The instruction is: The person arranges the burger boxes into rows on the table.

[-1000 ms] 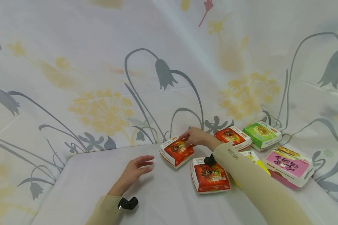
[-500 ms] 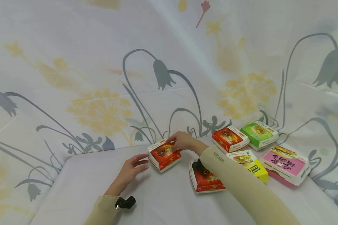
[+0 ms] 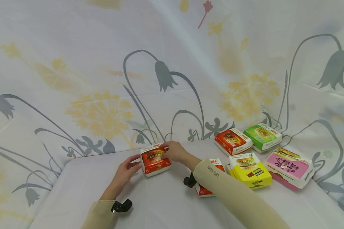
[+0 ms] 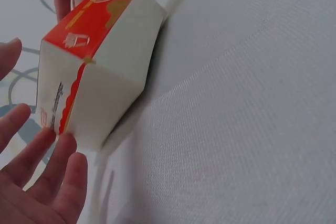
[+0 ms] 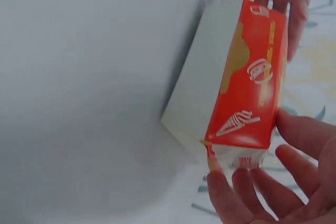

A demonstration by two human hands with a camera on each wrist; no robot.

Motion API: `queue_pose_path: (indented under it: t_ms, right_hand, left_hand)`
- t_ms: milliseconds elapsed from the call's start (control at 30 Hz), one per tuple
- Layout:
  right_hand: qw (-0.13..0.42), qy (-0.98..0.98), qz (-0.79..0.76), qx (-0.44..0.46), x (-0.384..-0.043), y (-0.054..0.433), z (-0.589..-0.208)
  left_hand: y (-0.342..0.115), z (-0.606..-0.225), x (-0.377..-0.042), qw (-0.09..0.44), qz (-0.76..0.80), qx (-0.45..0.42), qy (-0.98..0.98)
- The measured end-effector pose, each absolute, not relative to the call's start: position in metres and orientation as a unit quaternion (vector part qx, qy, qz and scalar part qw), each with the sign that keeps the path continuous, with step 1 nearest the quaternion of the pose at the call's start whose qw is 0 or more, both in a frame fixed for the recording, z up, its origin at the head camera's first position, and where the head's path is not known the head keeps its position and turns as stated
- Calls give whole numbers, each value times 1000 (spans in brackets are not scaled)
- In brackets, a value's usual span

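A red and white burger box [image 3: 155, 161] sits near the back of the white-covered table, its burger picture facing up. My right hand [image 3: 175, 152] holds its right end; in the right wrist view the thumb [image 5: 304, 129] lies along the top edge and the fingers bend against the end panel. On the opposite side is my left hand [image 3: 120, 178]. Its relaxed fingertips meet the white end of the box in the left wrist view, and the thumb [image 4: 8, 56] stands apart from it.
Beneath my right forearm, a second red burger box [image 3: 203, 190] is partly hidden. Further right stand a yellow box [image 3: 250, 173], a pink box [image 3: 289, 167], another red box [image 3: 233, 141] and a green box [image 3: 263, 136]. A flower-printed cloth [image 3: 103, 63] hangs behind the table.
My right hand has moved the red burger box leftward and turned it straighter, up to my left hand. My left hand has shifted slightly left and down. The yellow box shows more.
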State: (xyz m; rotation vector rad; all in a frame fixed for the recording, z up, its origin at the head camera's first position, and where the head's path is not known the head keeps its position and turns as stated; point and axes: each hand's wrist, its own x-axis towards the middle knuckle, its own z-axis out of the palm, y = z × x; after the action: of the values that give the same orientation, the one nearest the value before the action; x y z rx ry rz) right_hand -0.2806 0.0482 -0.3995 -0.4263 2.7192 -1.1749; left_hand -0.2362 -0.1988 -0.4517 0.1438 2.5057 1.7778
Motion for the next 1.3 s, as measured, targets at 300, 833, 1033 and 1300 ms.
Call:
queue_pose_path:
  t_ms: [300, 833, 1033, 1300]
  right_hand:
    - [22, 889, -447, -97, -260, 32, -412]
    - [16, 873, -481, -80, -243, 11, -418]
    - [11, 863, -501, -67, -244, 3, -421]
    - [-6, 831, -555, -33, -235, -9, -427]
  left_hand:
    - [-188, -451, -232, 27, 565, 13, 824]
    - [-180, -453, -231, -30, 550, -29, 834]
    - [-183, -451, -231, -30, 549, -35, 835]
    - [-188, -451, -228, -32, 547, -46, 836]
